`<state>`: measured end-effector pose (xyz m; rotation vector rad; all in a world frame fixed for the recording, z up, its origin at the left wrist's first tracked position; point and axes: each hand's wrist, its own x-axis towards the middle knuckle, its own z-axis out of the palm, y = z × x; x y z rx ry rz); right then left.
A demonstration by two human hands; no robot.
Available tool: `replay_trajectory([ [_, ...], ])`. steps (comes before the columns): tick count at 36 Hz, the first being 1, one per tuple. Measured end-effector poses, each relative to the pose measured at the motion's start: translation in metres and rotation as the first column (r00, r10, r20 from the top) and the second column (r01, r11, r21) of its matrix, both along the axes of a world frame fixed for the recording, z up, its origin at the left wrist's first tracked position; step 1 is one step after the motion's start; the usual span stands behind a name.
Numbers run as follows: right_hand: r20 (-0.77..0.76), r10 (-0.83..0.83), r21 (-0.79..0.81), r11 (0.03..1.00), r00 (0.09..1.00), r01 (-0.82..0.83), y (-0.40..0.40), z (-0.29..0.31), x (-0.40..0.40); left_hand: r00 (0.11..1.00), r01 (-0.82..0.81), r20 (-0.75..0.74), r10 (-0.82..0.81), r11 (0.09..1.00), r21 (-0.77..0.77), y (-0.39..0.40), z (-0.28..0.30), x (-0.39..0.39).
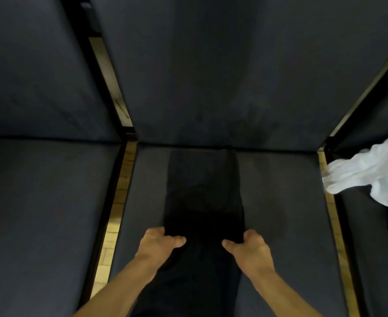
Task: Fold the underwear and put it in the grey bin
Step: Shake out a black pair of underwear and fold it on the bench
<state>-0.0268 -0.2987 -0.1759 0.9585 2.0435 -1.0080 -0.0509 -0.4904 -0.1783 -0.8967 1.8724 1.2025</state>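
A long black garment [203, 193] lies flat down the middle of a dark grey cushion [280, 202], reaching from the backrest toward me. My left hand [160, 242] grips its left edge with the thumb on top. My right hand [249, 244] grips its right edge the same way, thumb pointing inward. The two hands sit level with each other, about a garment's width apart. The cloth between and below them is very dark and its folds are hard to make out. No grey bin is in view.
Dark grey seat cushions [46, 202] flank the middle one, with upright backrests [222, 72] behind. Gaps between seats show a yellowish floor [117, 213]. A crumpled white cloth [371, 172] lies on the right cushion near its back.
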Motion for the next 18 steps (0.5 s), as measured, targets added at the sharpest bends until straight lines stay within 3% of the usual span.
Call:
replay_trajectory([
  [7,-0.124,-0.071,-0.073,0.995,0.99,0.062,-0.015,0.0,0.026,0.988,0.035,-0.152,-0.007,0.983,0.179,-0.014,0.01,0.011],
  [12,-0.063,-0.287,-0.287,0.923,0.956,0.258,-0.024,-0.001,0.036,1.0,0.009,-0.027,0.0,0.941,0.338,-0.033,0.014,0.011],
  [18,0.001,-0.417,-0.444,0.814,0.909,0.375,-0.01,0.002,0.037,0.99,0.14,-0.04,-0.134,0.946,0.293,-0.043,0.023,0.013],
])
